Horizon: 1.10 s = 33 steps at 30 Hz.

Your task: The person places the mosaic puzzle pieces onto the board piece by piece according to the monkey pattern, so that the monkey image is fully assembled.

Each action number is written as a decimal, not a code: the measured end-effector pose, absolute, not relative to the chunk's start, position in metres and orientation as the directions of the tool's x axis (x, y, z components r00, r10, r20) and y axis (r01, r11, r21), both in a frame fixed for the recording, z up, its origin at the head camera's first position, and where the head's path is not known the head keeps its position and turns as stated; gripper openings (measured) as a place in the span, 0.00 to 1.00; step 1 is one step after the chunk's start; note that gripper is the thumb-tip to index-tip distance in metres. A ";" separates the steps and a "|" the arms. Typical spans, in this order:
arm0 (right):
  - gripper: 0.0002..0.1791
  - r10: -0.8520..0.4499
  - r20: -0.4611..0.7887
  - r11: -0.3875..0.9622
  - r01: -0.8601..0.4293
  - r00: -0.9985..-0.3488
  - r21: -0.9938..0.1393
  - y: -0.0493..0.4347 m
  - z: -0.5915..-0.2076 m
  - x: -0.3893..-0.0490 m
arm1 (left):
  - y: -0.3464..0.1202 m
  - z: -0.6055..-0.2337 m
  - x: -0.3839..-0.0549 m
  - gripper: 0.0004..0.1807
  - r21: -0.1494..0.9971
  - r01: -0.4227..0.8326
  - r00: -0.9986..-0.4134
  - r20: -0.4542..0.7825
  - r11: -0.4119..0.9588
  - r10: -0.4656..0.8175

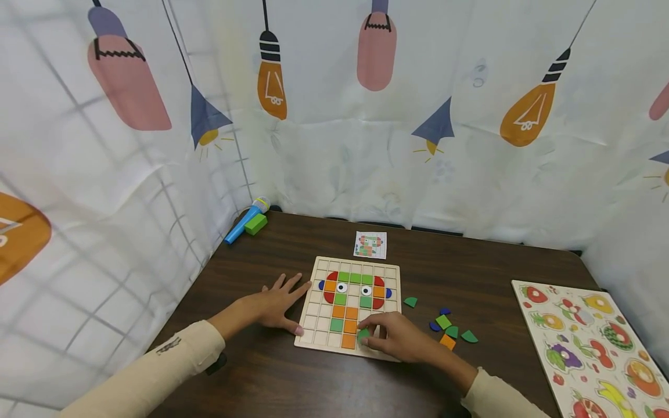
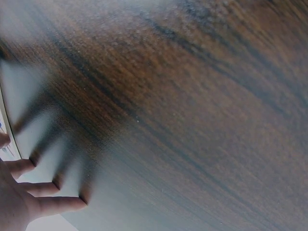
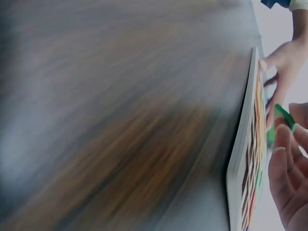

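Note:
In the head view, a pale wooden grid board (image 1: pixel 320 323) lies on the table, with coloured pieces forming a face with round eyes above an orange and green body. My left hand (image 1: pixel 274 303) has its fingers spread; the thumb touches the board's lower left edge. Those spread fingers also show in the left wrist view, at the lower left (image 2: pixel 24 197). My right hand (image 1: pixel 394 337) pinches a green quarter-circle piece (image 1: pixel 363 334) over the lower part of the board. The right wrist view shows the green piece (image 3: pixel 285 116) tilted between thumb and fingers.
Loose pieces, among them an orange square (image 1: pixel 447 341) and a green quarter-circle (image 1: pixel 469 337), lie right of the board. Behind it is a pattern card (image 1: pixel 370 245). A toy microphone (image 1: pixel 244 223) and green block (image 1: pixel 256 224) sit back left; a fruit puzzle board (image 1: pixel 543 342) lies far right.

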State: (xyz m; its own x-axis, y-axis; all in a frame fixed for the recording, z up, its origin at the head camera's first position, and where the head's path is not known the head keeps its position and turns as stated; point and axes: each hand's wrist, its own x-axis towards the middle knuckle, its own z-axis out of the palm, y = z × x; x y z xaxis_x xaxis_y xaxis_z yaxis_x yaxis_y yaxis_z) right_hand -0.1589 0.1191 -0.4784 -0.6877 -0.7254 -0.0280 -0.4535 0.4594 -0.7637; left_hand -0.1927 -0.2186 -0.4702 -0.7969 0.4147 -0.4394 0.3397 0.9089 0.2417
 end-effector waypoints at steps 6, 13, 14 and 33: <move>0.14 -0.714 -0.013 0.437 -0.431 -0.700 -0.789 0.097 -0.481 -0.160 | -0.219 -0.470 -0.194 0.62 0.239 0.341 -0.797 -0.439 0.909 0.415; 0.12 -0.688 0.000 0.452 -0.430 -0.725 -0.781 0.075 -0.483 -0.156 | -0.218 -0.470 -0.194 0.62 0.232 0.343 -0.796 -0.442 0.910 0.413; 0.12 -0.684 -0.002 0.460 -0.430 -0.729 -0.777 0.073 -0.483 -0.156 | -0.218 -0.470 -0.194 0.62 0.233 0.342 -0.796 -0.443 0.910 0.413; 0.13 -0.609 0.022 0.579 -0.464 -0.793 -0.671 0.055 -0.489 -0.150 | -0.218 -0.469 -0.194 0.62 0.246 0.342 -0.791 -0.446 0.907 0.419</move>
State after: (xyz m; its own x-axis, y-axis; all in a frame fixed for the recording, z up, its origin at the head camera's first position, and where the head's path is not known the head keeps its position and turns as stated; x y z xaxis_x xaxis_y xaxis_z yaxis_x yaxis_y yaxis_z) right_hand -0.1500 0.0549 -0.4888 -0.7927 -0.6092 0.0223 -0.4636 0.5786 -0.6711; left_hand -0.1937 -0.2179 -0.4692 -0.7910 0.4190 -0.4458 0.3417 0.9070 0.2462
